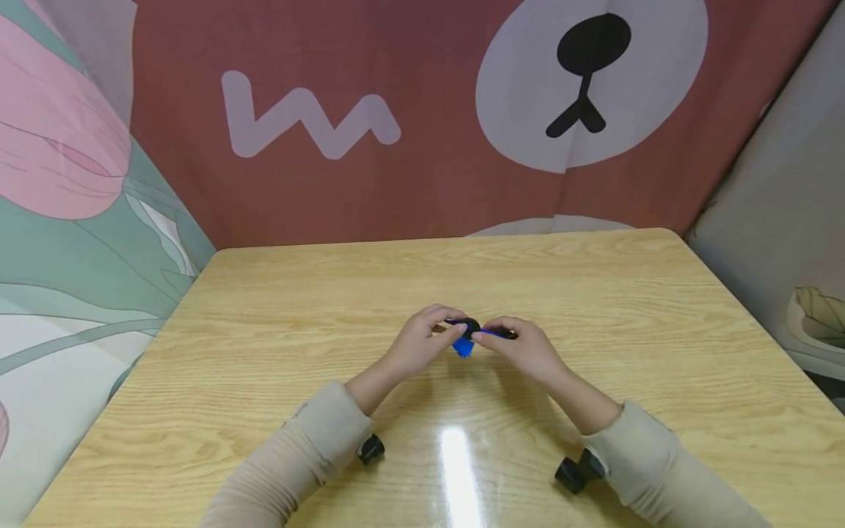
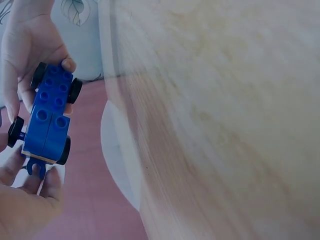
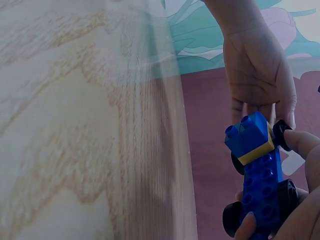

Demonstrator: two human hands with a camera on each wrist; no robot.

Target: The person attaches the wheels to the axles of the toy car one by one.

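Note:
A blue toy car made of studded building blocks is held in the air above the table, with black wheels along its sides. A blue brick with a yellow layer under it sits on one end of the car. My left hand grips that end, fingers near the hook. My right hand holds the other end, its thumb by the studs. One black wheel stands out from the side, with blue axle showing; fingertips of both hands are at this wheel. Parts of the car are hidden by fingers.
The wooden table spreads out beneath both hands. A wall cloth with a reddish-brown cartoon face hangs behind it. Black wrist devices sit under the beige sleeves.

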